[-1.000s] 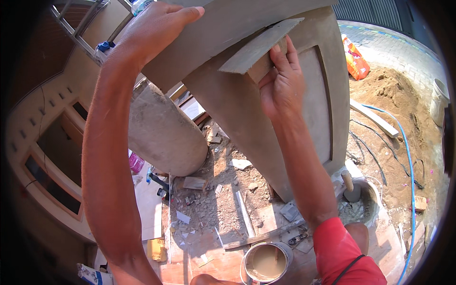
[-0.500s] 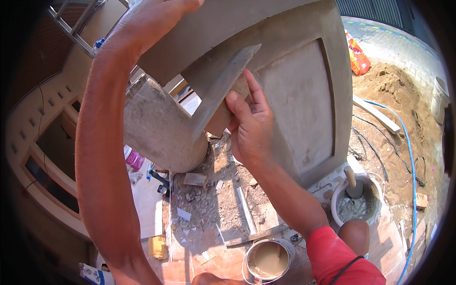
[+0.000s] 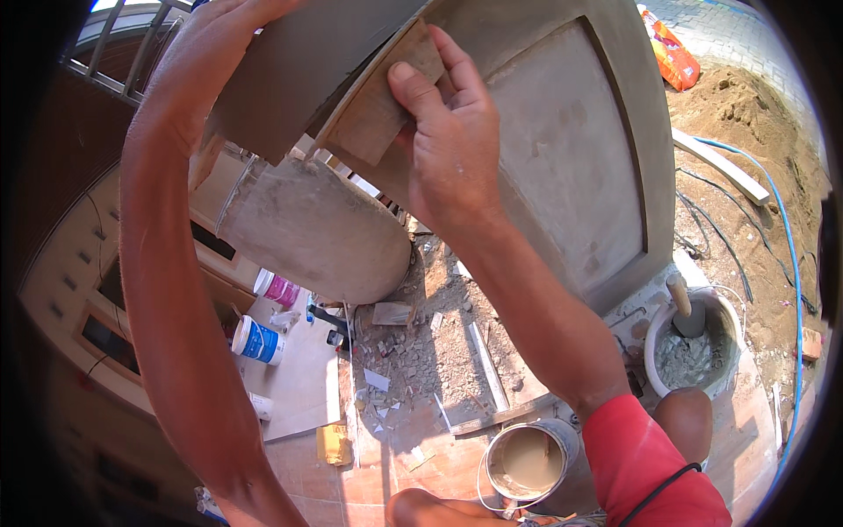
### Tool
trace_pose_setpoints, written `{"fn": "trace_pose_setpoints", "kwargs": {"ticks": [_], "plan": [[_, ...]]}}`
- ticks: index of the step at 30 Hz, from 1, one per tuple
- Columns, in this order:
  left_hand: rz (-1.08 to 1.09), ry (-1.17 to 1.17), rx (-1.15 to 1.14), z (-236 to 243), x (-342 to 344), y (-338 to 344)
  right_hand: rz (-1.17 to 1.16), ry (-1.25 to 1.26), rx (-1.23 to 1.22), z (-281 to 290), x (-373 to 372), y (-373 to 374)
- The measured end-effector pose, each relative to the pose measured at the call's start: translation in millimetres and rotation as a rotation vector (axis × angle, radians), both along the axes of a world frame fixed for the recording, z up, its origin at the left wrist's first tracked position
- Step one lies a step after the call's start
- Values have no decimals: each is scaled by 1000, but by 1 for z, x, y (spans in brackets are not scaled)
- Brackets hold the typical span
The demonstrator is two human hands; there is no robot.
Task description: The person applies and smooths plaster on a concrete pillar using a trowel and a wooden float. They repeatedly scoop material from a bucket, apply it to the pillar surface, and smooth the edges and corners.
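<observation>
My right hand (image 3: pixel 448 140) presses a flat, thin grey-brown smoothing blade (image 3: pixel 378 105) against the curved moulding of a grey plastered pillar (image 3: pixel 571 167). The thumb lies on the blade's face and the fingers are behind it. My left hand (image 3: pixel 230 31) reaches up and hooks over the grey ledge (image 3: pixel 299 79) at the pillar's top; its fingertips run out of the picture. Beneath the ledge stands a round plastered column (image 3: pixel 316 233).
Far below lie rubble and tile scraps (image 3: pixel 430 351). A white bucket of grey mortar (image 3: pixel 694 351) with a tool handle stands right, a can of beige paste (image 3: pixel 527 461) near my knee. Blue-and-white (image 3: pixel 257 341) and pink tubs (image 3: pixel 277 288) stand left; sand (image 3: pixel 746 114) and a blue hose (image 3: pixel 786 263) lie right.
My right hand has slid the blade leftward along the moulding, from the panel's upper edge to under the ledge. The left hand stays on the ledge.
</observation>
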State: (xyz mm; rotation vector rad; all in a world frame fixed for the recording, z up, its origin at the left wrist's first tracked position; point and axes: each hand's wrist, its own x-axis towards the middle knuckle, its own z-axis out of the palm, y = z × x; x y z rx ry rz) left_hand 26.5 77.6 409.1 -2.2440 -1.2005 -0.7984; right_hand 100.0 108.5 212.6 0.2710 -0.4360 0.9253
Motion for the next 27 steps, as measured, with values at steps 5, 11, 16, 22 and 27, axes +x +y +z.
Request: {"fn": "trace_pose_setpoints", "kwargs": {"ticks": [5, 11, 16, 22, 27], "plan": [[36, -13, -118, 15, -8, 3, 142, -170, -56, -19, -76, -38], [57, 106, -184, 25, -5, 4, 65, -13, -26, -50, -30, -16], [33, 136, -130, 23, -7, 6, -5, 71, 62, -26, -5, 9], [-19, -1, -29, -18, 19, -25, 91, 10, -56, 7, -78, -30], [19, -11, 63, -41, 34, -34, 422, -151, -5, -25, -112, -63]]}}
